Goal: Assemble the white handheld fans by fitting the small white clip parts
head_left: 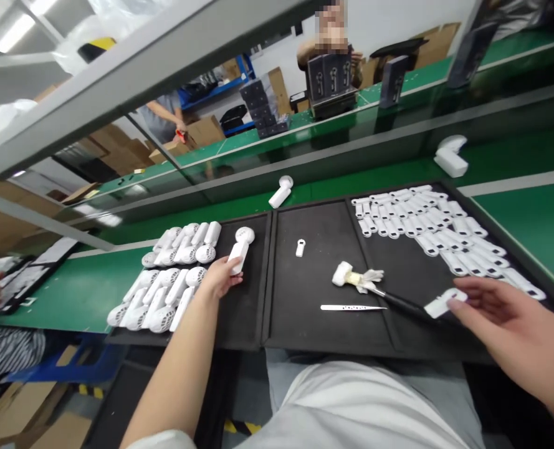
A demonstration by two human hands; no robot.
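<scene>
From the head view, a person works at a green table [71,284] bearing two black trays [314,277]; places here are given from the white tweezers [351,307] lying in the nearer part of the right-hand one.

Work appears partway along. Left of the tweezers, white fans [164,276] lie in packed rows; whether these are finished or waiting cannot be told. Beyond and to the right of the tweezers, a large batch of slim white panels [426,221] lies loose, so plenty seems left. One single panel [300,247] sits beyond the tweezers, a little left.

The left hand [218,279], left of the tweezers and slightly beyond, has its fingers closed around the handle of a white fan [237,257], grille head pointing away. The right hand [505,321], right of the tweezers, pinches a white panel [439,304] at one end, thumb on top; its other end juts toward the tweezers. Fan and held panel are well apart, not joined.
</scene>
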